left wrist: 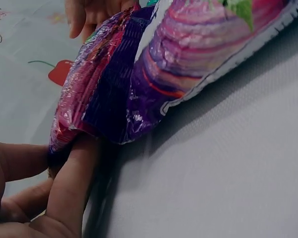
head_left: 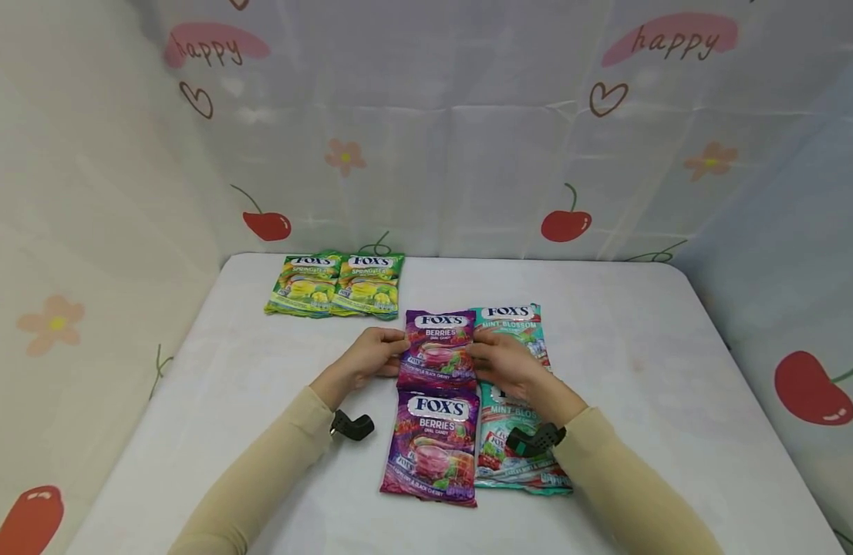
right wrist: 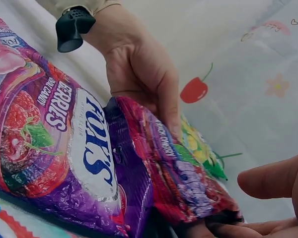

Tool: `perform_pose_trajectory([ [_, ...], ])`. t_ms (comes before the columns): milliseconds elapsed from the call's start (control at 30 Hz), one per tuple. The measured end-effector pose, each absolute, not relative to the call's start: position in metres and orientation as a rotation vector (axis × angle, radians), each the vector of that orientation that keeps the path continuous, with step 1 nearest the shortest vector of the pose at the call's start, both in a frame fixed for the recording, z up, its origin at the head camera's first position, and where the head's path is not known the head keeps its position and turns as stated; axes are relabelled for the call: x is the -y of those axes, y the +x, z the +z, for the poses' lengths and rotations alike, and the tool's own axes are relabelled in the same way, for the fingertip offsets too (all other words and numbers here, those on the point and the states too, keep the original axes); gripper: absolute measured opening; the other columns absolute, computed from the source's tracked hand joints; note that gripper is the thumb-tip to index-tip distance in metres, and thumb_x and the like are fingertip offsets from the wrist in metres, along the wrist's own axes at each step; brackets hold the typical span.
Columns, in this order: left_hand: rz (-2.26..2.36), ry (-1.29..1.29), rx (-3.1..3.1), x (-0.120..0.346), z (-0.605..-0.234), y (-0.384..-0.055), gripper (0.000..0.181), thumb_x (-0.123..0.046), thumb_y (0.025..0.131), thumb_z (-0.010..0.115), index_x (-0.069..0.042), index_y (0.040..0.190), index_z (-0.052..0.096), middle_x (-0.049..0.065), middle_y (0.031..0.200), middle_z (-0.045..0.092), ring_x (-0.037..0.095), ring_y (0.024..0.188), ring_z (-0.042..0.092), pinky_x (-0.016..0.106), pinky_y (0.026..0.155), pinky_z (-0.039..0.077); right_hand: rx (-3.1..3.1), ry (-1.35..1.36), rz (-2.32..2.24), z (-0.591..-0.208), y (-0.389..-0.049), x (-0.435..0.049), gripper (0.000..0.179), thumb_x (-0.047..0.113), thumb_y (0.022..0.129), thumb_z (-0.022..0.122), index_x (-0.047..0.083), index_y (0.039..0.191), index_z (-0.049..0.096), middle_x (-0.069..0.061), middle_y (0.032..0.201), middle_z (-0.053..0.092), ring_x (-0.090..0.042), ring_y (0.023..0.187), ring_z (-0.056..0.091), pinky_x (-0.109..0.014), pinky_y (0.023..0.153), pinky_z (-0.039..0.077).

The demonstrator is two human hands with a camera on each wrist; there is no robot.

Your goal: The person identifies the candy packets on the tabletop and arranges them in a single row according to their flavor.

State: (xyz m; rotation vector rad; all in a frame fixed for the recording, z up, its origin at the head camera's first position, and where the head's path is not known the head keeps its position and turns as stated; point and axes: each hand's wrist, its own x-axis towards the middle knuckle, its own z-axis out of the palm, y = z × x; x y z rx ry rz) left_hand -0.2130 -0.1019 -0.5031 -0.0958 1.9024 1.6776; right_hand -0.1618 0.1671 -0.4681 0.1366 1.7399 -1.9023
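The upper purple Berries candy bag is held at its left edge by my left hand, thumb on top and fingers beneath. At the bag's right edge is my right hand. In the right wrist view that hand's thumb stands apart from the bag, while its other fingers reach the edge from below. A second purple Berries bag lies just below, overlapping the first one's lower edge. To the right, partly under my right hand and wrist, are two teal Mint Blossom bags.
Two green-yellow Spring Tea bags lie side by side at the back left of the white table. A printed cloth backdrop rises behind the table's far edge. Black wrist devices sit at both cuffs.
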Motion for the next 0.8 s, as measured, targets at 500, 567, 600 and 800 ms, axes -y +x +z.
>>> perform_pose_trajectory([
  [500,1.885,-0.056,-1.693,0.101,-0.498,-0.215,0.049,-0.016,0.108,0.055,-0.007,0.155,0.044,0.018,0.132,0.062,0.019,0.095,0.072,0.033,0.081,0.064,-1.656,0.152,-2.041,-0.467,-0.160,-0.159,0.075,0.008,0.106,0.053,0.010,0.166,0.008,-0.023,0.158,0.037,-0.036,0.142,0.046,-0.051,0.120,0.041],
  [567,1.898,-0.045,-1.678,0.099,-0.496,-0.215,0.047,-0.015,0.109,0.053,-0.009,0.154,0.044,0.017,0.133,0.061,0.020,0.100,0.071,0.035,0.085,0.064,-1.625,0.145,-2.058,-0.467,-0.161,-0.158,0.072,0.008,0.107,0.052,0.007,0.165,0.009,-0.021,0.160,0.034,-0.035,0.144,0.043,-0.050,0.121,0.040],
  [600,1.906,-0.033,-1.671,0.099,-0.496,-0.216,0.046,-0.015,0.109,0.052,-0.009,0.154,0.045,0.016,0.133,0.060,0.021,0.102,0.071,0.036,0.086,0.064,-1.616,0.139,-2.062,-0.467,-0.161,-0.157,0.069,0.009,0.108,0.052,0.006,0.164,0.012,-0.021,0.160,0.034,-0.035,0.144,0.043,-0.050,0.120,0.040],
  [800,1.948,-0.013,-1.664,0.094,-0.489,-0.220,0.045,-0.014,0.108,0.054,-0.011,0.152,0.046,0.013,0.127,0.060,0.020,0.102,0.068,0.032,0.081,0.063,-1.616,0.193,-2.077,-0.463,-0.167,-0.151,0.060,0.013,0.106,0.058,0.011,0.159,0.030,-0.017,0.150,0.048,-0.028,0.129,0.058,-0.046,0.109,0.051],
])
